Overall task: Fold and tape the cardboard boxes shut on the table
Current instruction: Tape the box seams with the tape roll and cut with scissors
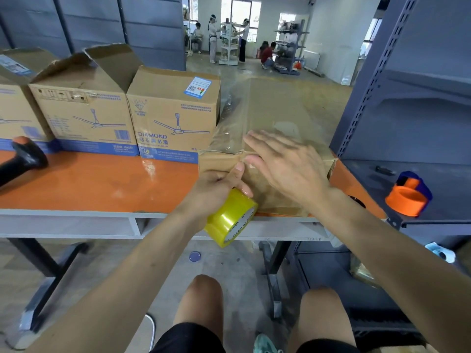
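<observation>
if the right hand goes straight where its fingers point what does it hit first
Likely the closed brown cardboard box printed DIAMOND, left of the tape-covered cardboard box the right hand presses; heights unclear.

view: one head-worn wide-angle cam
aim: forward and down over table (89, 184) edge
range: close, left hand (216, 189) and right hand (288, 164) mid-frame, knees (204, 296) at bottom

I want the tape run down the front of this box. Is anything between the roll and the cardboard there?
Nothing visible. The tape roll in the left hand sits at the front of the box; the right hand lies flat on top.
</observation>
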Motion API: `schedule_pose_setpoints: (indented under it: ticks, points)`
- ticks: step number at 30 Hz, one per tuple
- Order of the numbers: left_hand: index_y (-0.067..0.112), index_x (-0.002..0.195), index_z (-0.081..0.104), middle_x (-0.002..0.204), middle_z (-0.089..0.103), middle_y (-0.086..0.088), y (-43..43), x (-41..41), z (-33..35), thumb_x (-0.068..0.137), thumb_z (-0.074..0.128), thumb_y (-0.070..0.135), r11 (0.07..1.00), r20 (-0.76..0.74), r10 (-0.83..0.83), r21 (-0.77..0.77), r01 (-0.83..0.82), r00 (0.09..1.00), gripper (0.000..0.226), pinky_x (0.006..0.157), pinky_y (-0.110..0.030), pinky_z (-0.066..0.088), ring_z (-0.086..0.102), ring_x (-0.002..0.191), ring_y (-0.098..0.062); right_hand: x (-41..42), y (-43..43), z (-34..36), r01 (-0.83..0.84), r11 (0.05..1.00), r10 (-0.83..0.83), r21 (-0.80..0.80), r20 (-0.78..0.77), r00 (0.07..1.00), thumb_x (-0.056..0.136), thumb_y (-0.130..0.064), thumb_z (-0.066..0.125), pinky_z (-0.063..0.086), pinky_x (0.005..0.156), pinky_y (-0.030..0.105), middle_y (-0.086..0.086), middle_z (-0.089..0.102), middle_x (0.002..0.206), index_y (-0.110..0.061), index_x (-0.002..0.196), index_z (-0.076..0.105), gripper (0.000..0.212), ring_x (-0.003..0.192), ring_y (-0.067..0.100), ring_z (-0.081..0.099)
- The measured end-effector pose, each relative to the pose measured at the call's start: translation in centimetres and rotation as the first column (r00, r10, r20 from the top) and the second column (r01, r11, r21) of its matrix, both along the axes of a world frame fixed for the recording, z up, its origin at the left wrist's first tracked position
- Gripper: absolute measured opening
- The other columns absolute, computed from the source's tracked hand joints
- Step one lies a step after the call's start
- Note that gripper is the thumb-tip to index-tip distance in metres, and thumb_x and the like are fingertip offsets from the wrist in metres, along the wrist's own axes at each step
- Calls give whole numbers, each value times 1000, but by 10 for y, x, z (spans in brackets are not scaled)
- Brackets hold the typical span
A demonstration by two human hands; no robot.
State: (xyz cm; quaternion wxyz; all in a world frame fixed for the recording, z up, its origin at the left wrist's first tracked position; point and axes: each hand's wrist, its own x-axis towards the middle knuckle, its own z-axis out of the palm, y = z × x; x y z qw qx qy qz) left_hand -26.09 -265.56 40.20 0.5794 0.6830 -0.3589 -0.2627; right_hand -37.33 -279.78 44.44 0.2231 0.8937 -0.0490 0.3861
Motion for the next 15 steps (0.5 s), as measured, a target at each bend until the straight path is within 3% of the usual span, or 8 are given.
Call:
schedule_pose_setpoints:
  ticks: [4, 10, 13, 15]
  points:
    - [23, 64, 79, 79, 75, 11, 2, -1, 0, 101, 52, 54, 1000, 14, -3, -13, 3, 1000, 55, 90, -29, 47, 63, 77, 3, -3, 2, 0, 32, 998, -29, 57, -64, 998, 103, -43, 52, 53, 101, 38, 4, 65, 137, -10, 136, 64, 48, 126, 21, 62]
    - [19, 66, 79, 82, 77, 0, 11, -4, 5, 101, 58, 38, 1000, -53, -1, -27, -1, 999, 45, 88, -32, 51, 67, 79, -12, -10, 6, 5, 104, 990, -79, 99, -225, 971, 95, -53, 61, 37, 115, 34, 4, 49, 154, -11, 150, 47, 71, 142, 19, 46]
    - [19, 64, 78, 81, 77, 3, 16, -11, 9, 101, 59, 38, 999, -53, 12, -45, -15, 998, 46, 82, -28, 49, 67, 76, -7, -13, 6, 11, 156, 979, -101, 134, -349, 932, 87, -56, 67, 25, 120, 31, 0, 33, 163, -16, 158, 31, 89, 150, 16, 31]
    - [18, 63, 78, 81, 77, 6, 18, -15, 10, 101, 58, 40, 998, -42, 17, -53, -19, 999, 48, 87, -31, 48, 67, 75, -1, -15, 4, 17, 169, 967, -85, 193, -381, 921, 93, -59, 57, 19, 122, 30, -3, 26, 166, -19, 160, 25, 85, 152, 14, 25]
